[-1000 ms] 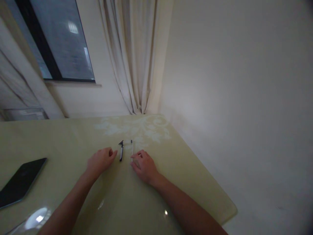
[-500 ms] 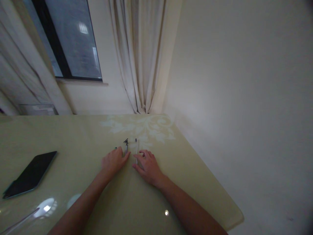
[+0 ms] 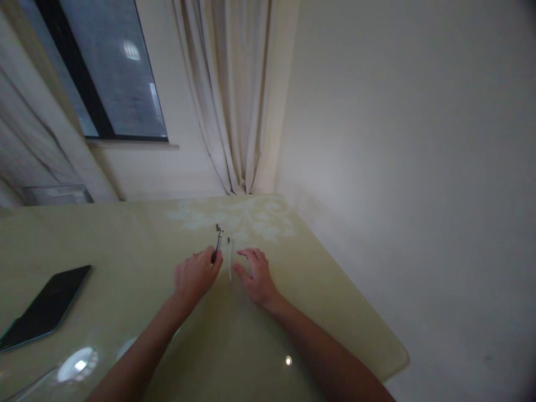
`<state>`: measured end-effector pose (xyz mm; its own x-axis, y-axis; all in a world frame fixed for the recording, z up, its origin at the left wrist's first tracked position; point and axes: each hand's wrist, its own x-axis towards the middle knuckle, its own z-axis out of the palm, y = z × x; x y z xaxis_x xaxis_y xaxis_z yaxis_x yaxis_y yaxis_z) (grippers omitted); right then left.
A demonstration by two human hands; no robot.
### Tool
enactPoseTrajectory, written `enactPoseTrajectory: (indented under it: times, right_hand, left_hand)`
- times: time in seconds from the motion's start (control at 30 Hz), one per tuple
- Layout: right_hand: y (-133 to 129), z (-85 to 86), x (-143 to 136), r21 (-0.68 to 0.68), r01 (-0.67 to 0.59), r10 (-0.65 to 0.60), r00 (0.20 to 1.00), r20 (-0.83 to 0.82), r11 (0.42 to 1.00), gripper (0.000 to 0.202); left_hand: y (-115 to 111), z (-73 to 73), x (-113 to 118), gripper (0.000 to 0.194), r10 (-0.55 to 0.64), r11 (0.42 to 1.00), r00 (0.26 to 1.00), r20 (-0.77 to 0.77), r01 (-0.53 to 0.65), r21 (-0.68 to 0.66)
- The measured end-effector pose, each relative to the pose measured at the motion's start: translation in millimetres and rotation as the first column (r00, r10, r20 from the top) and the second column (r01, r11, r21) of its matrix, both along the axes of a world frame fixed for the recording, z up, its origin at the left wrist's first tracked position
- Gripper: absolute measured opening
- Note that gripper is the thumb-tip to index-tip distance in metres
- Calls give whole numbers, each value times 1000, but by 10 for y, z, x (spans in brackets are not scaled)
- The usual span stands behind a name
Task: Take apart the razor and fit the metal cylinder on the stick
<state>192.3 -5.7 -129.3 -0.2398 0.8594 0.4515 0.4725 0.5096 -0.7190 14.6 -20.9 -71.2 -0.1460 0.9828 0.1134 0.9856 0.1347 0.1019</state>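
Observation:
My left hand (image 3: 197,274) is closed, its thumb and fingers pinching a slim dark-and-pale stick (image 3: 218,243) with a small dark, bent piece at its far end. Its exact kind is too small to make out. Just right of it a thin white stick (image 3: 230,262) with a dark tip lies lengthwise on the table. My right hand (image 3: 256,277) is beside the white stick, thumb and fingers apart, holding nothing. A tiny dark speck sits near the far end of the held stick.
The glossy yellowish table (image 3: 234,346) has a pale leaf pattern at its far end. A dark flat tablet-like slab (image 3: 46,304) lies on the left. A wall (image 3: 377,167) runs along the right side, and curtains (image 3: 234,100) hang beyond the table.
My left hand now grips the dark-and-pale stick, whose bent end has shifted. My right hand has drawn slightly right, away from the white stick. The camera view has turned a little.

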Motion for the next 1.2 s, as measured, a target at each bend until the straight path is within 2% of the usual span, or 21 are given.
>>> enactPoseTrajectory:
  times: [0.07, 0.13, 0.2, 0.27, 0.4, 0.5, 0.6, 0.7, 0.8, 0.93, 1.1, 1.2]
  right_hand:
    - [19, 67, 43, -67, -28, 13, 977, -213, 997, 37]
    - [36, 137, 87, -137, -99, 41, 927, -373, 986, 45]
    - [46, 196, 124, -172, -149, 51, 881, -470, 974, 51]
    - [50, 236, 147, -183, -161, 38, 841, -540, 970, 50]
    - [49, 279, 162, -177, -175, 26, 778, -628, 968, 48]
    - [46, 301, 165, -153, -171, 33, 763, -645, 973, 47]
    - [24, 328, 163, -198, -288, 84, 735, -672, 937, 49]
    - [-29, 358, 155, -250, -423, 138, 700, -701, 871, 51]
    - [-92, 381, 151, -283, -514, 186, 683, -706, 810, 50]
    - [-139, 385, 148, -282, -567, 248, 681, -689, 774, 51]
    - [-141, 372, 148, -275, -596, 285, 675, -681, 755, 57]
    - [-136, 376, 154, -285, -585, 280, 689, -669, 759, 59]
  left_hand:
    - [-81, 33, 150, 45, -81, 992, 997, -1, 81, 93]
    - [-174, 6, 312, 43, -202, 966, 979, -21, 203, 163]
    - [-256, -60, 442, 40, -293, 935, 955, -37, 295, 195]
    - [-306, -129, 511, 39, -337, 917, 941, -34, 336, 215]
    - [-274, -168, 449, 36, -425, 886, 901, 87, 395, 243]
    - [-155, -89, 279, 35, -515, 848, 800, 308, 424, 318]
    - [-36, 52, 83, 37, -506, 857, 690, 518, 331, 396]
    - [7, 211, -59, 39, -481, 875, 583, 655, 271, 402]
    - [-34, 334, -103, 44, -471, 879, 455, 756, 315, 358]
    - [-103, 365, -59, 68, -408, 874, 304, 861, 403, 271]
    - [-80, 290, -38, 58, -388, 859, 261, 884, 450, 244]
    - [-63, 263, -59, 59, -376, 847, 239, 895, 480, 228]
